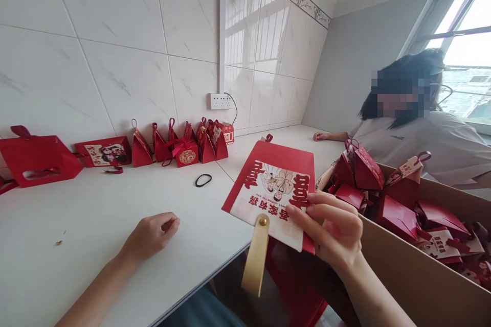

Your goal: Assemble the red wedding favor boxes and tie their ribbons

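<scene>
My right hand grips a red candy gift box by its right edge, fingers pressed on the cream printed panel. The panel carries a cartoon couple and red characters that appear upside down. From the box's near edge a gold strap hangs, fixed by a round stud. The box is held above the table's front edge. Loosely curled, my left hand rests on the white table, apart from the box, with nothing seen in its fingers.
Several red gift boxes line the tiled wall. A black hair tie lies on the table. At right, a cardboard carton holds many red boxes. Beyond it sits another person, one hand on the table. A power strip is on the wall.
</scene>
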Demonstrator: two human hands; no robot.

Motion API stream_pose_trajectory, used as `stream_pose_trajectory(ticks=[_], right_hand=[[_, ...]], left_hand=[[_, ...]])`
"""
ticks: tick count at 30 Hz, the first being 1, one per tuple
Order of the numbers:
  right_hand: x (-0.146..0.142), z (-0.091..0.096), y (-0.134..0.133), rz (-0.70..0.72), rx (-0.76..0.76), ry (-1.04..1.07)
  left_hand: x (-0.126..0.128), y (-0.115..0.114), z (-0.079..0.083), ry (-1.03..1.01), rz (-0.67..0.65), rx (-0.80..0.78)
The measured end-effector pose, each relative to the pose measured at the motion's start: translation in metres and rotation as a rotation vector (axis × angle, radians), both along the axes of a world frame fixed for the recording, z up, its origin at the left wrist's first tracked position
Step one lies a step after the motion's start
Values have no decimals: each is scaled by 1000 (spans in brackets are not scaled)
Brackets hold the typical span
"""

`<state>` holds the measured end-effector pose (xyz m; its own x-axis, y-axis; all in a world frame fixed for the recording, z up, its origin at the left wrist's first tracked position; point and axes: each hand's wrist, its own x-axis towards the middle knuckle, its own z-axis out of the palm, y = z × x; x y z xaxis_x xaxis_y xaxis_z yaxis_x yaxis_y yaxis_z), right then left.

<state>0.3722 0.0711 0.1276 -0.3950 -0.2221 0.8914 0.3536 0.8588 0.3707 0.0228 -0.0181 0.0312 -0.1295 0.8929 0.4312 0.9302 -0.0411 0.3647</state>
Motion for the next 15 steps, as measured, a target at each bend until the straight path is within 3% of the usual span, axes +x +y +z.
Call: stream_pose_trajectory(ticks=[4, 8, 12, 15], right_hand=[[5, -6, -3, -34, -13, 41], [7, -13, -4, 14, -135, 62], [2, -8, -2, 12, -103, 118], [-2, -1, 1, -18, -334, 253]], left_hand=[[-1, 0, -1, -29, 9, -23], [1, 0, 1, -39, 15, -40], [3, -1, 4, -34, 39, -93], [3, -2, 3, -26, 65, -139]])
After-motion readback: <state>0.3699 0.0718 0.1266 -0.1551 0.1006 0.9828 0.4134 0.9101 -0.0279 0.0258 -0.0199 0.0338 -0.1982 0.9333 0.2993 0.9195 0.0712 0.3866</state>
